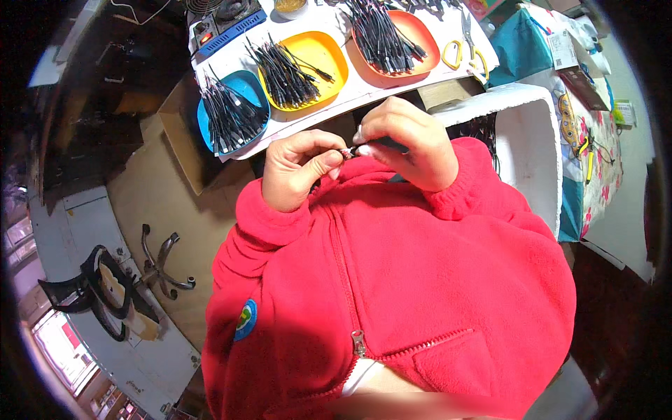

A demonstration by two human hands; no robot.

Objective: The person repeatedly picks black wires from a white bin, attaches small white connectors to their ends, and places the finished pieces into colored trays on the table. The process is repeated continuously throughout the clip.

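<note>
The left grip (295,169) and right grip (411,142) pinch closed on what seems a cable end (348,151). Beyond the left grip, a yellow tray (332,57) holds black cables (288,82).

a cable workshop, by the look: bunched black cables (285,82) in trays (330,50) around twelve o'clock, scissors (471,50) at one, pliers (590,166) near three.

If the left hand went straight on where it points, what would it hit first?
Probably the right hand, just past the small piece the left hand holds; depth is hard to judge.
</note>
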